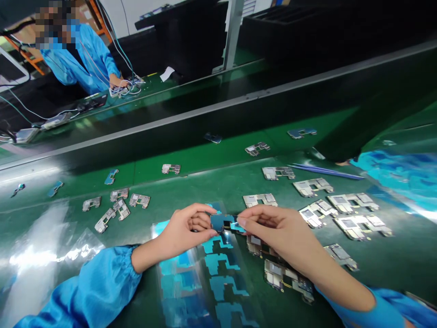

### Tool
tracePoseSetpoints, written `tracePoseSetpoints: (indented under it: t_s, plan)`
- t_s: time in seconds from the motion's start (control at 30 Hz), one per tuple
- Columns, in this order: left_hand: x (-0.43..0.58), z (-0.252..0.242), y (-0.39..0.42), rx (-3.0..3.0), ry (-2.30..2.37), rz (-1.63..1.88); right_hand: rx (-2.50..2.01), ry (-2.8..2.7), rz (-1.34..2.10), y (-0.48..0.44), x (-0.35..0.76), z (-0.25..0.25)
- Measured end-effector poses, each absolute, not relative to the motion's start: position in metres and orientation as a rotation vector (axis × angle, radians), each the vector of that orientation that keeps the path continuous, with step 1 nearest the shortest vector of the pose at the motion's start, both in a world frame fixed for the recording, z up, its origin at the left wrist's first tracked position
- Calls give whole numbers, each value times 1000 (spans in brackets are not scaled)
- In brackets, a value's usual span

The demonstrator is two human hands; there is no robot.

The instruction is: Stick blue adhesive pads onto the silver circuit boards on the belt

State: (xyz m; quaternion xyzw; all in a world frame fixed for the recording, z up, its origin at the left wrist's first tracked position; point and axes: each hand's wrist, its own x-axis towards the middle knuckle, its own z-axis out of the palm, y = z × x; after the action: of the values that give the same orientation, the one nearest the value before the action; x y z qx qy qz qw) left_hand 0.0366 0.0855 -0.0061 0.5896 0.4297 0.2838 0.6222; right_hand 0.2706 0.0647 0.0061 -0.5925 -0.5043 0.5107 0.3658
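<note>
Between my two hands a small circuit board (217, 222) with a blue film on its upper face is held above the bench. My left hand (186, 230) pinches its left end between thumb and forefinger, the other fingers curled. At the right end, my right hand (275, 225) grips the board with thumb and fingertips. Below the hands lies a clear sheet of blue die-cut film stickers (218, 264). Just right of that sheet, partly under my right forearm, several bare circuit boards (288, 278) rest on the green bench.
More circuit boards (363, 225) lie to the right, with blue tweezers (327, 171) behind them. A loose group of boards (119, 195) sits at the left. A raised metal edge (205, 111) crosses behind the green bench. Beyond it a co-worker in blue (85, 59) handles something among cables.
</note>
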Motion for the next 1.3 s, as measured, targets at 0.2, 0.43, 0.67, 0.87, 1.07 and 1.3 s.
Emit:
tracePoseSetpoints:
  t_s: [0.2, 0.43, 0.67, 0.87, 1.07, 1.3]
  plan:
    - [37, -7, 85, 1358, 1001, 646, -1502, -1301, 1320, 66, 270, 11]
    - [38, -2, 85, 1361, 1026, 660, -1521, -1247, 1378, 67, 268, 17]
    - [40, -1, 86, 1333, 1070, 649, -1557, -1259, 1342, 65, 265, 12]
    - [39, -2, 87, 1339, 1079, 653, -1548, -1342, 1228, 61, 265, 3]
    - [42, -5, 84, 1274, 1076, 663, -1488, -1582, 952, 64, 258, -13]
    - [25, 23, 106, 1359, 1112, 732, -1445, -1640, 513, 53, 298, 43]
